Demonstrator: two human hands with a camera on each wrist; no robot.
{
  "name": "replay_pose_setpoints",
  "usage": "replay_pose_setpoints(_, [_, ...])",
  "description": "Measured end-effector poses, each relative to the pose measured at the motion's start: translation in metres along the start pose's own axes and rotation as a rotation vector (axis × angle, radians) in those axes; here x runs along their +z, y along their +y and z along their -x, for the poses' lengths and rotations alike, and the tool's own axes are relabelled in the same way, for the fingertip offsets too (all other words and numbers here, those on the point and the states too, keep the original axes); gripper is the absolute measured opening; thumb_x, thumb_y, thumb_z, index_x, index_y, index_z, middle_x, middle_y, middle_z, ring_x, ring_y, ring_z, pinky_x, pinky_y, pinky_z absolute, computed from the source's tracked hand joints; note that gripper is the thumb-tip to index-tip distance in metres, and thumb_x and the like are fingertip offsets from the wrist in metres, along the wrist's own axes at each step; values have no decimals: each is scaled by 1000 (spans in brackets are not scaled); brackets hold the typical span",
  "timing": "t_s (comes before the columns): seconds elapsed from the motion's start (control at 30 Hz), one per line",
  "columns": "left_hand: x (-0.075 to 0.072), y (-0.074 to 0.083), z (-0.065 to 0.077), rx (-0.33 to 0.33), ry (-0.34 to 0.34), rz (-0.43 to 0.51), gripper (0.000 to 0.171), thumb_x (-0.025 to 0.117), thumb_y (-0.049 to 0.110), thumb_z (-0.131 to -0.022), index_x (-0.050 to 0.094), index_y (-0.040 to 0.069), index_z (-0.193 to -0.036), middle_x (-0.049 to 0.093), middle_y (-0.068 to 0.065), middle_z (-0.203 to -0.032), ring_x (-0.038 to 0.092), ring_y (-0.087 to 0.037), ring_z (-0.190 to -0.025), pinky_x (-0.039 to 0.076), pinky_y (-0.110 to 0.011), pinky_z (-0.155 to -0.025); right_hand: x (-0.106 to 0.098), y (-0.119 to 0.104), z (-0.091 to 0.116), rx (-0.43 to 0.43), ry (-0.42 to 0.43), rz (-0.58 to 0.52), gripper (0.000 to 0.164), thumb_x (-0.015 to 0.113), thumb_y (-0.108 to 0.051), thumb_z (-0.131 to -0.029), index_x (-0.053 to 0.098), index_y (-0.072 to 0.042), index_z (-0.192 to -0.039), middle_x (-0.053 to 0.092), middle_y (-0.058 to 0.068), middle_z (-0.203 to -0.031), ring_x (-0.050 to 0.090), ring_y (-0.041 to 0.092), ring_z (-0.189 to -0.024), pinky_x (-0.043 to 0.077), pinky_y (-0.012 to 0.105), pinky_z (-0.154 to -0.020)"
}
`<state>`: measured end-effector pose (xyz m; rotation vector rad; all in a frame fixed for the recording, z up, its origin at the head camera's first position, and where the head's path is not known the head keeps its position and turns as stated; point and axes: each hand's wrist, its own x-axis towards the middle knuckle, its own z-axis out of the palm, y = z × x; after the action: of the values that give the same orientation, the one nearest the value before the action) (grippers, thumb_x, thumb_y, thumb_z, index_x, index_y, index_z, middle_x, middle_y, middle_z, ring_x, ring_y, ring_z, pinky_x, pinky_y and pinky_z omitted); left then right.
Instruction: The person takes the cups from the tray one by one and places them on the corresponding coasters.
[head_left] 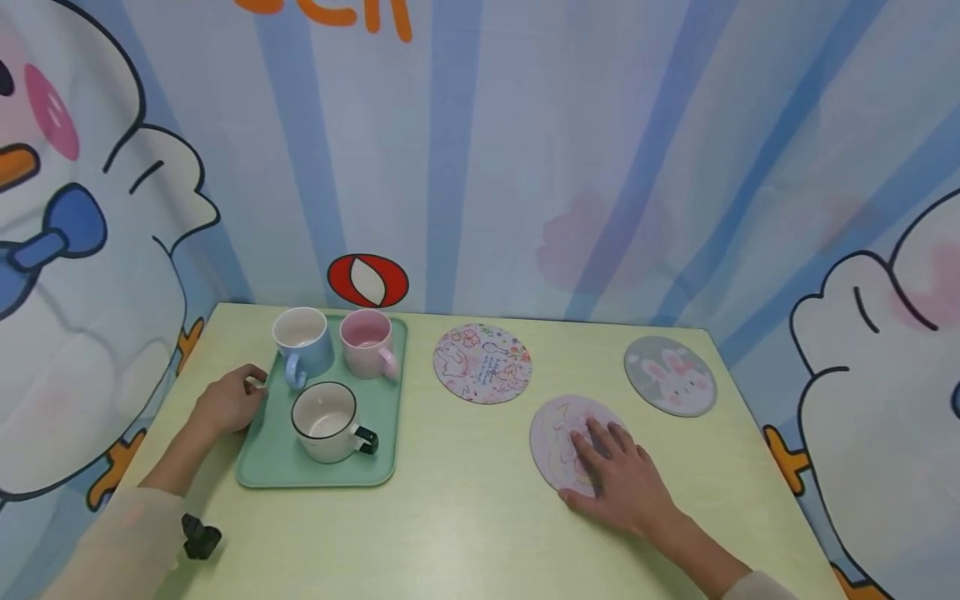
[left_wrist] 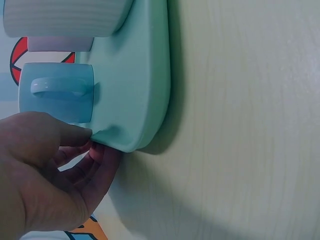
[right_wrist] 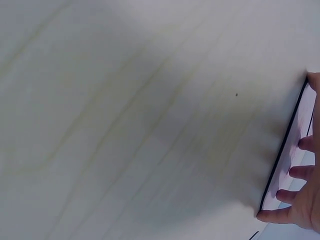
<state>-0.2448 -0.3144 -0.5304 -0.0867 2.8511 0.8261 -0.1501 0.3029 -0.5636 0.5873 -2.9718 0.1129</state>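
Observation:
My left hand (head_left: 228, 400) grips the left edge of a green tray (head_left: 273, 462). In the left wrist view the thumb lies on the tray's rim and the fingers reach beneath it. On the tray stand a light-blue mug (head_left: 315, 350), a pink mug (head_left: 363, 354) and a wide white mug (head_left: 322, 437) with a dark rim and black-tipped handle. My right hand (head_left: 630, 492) rests on a round pink coaster (head_left: 551, 442), fingers spread over its face. The right wrist view shows the outer digits at its dark edge.
A floral round coaster (head_left: 482, 364) lies right of the tray, and a grey bunny coaster (head_left: 670, 377) near the table's back right corner. A printed curtain (head_left: 495, 167) hangs behind the pale yellow table (head_left: 450, 533). A small black object (head_left: 201, 537) shows beside the left sleeve.

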Motion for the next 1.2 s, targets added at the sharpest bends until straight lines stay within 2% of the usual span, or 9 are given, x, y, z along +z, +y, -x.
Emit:
replay_pose_setpoints(0.23, [2, 1, 0, -20, 5, -13, 36, 50, 16, -105, 53, -8, -132, 64, -22, -102, 63, -32, -81, 45, -41, -67, 3, 5, -8, 19, 12, -8, 92, 66, -78, -86, 56, -17, -155, 43, 15, -165, 40, 49, -146, 45, 72, -100])
replay_pose_setpoints(0.47, [4, -1, 0, -6, 9, -11, 36, 49, 15, -105, 53, -9, -131, 65, -20, -98, 63, -27, -76, 46, -38, -64, 5, 11, -19, 31, 39, -37, 91, 68, -75, -86, 56, -17, -155, 44, 16, -164, 40, 49, -145, 43, 72, -102])
replay_pose_setpoints(0.97, [3, 5, 1, -23, 14, -33, 34, 49, 13, -105, 53, -9, -131, 64, -20, -96, 63, -30, -78, 45, -41, -65, 7, 19, -40, 73, 28, -57, 89, 66, -73, -89, 55, -14, -156, 43, 17, -164, 39, 48, -146, 38, 75, -105])
replay_pose_setpoints(1.2, [5, 5, 0, -29, 15, -43, 34, 49, 13, -105, 52, -9, -131, 64, -20, -97, 62, -31, -79, 45, -41, -66, 11, 26, -50, 68, 29, -58, 89, 65, -72, -91, 53, -13, -157, 43, 17, -164, 38, 48, -146, 38, 74, -106])
